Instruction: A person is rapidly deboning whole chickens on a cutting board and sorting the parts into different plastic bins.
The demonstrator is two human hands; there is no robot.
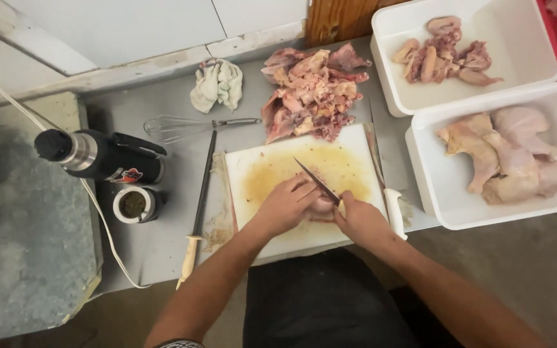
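Observation:
My left hand (286, 207) presses down on a pale piece of raw chicken (321, 207) at the near edge of a stained white cutting board (272, 169). Gripped in my right hand (360, 220) is a knife (314, 178), its dark blade pointing up and left across the meat and over the board. The chicken piece is mostly hidden beneath both hands.
A heap of raw chicken carcass pieces (311, 90) lies behind the board. Two white tubs hold offal (388, 64) and chicken legs (433, 187). A second knife (391, 206), sharpening steel (198, 206), whisk (188, 125), rag (217, 82), black flask (101, 156) and cup (133, 205) surround it.

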